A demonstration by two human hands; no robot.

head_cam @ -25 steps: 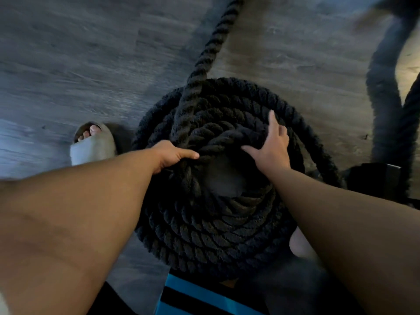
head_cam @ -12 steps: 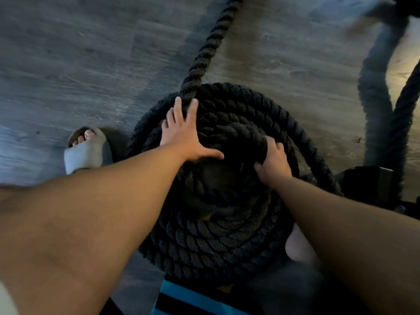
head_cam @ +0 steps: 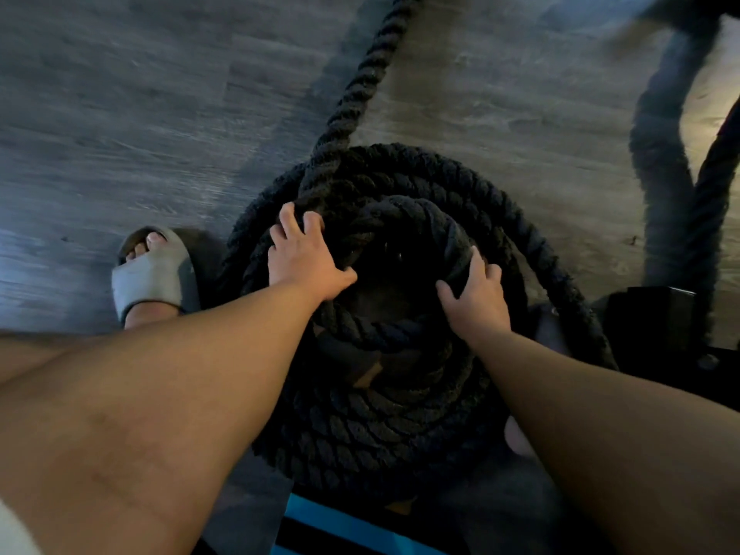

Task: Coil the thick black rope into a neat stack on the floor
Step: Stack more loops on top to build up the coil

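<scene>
Now | rope (head_cam: 360,426): thick, black, coiled stack | left hand (head_cam: 304,260), right hand (head_cam: 476,302): gripping top loop

I'm indoors in what reads as a home workout room. The floor (head_cam: 120,94) is grey wood-look planking, the kind laid in a house. The thick black rope (head_cam: 360,426) coiled in front of me is heavy, training-weight stuff. At my right stands a black metal base (head_cam: 656,330), dim in shadow, probably the foot of some gym equipment. On my foot is a soft grey slide sandal (head_cam: 154,274), house wear rather than shoes.
</scene>
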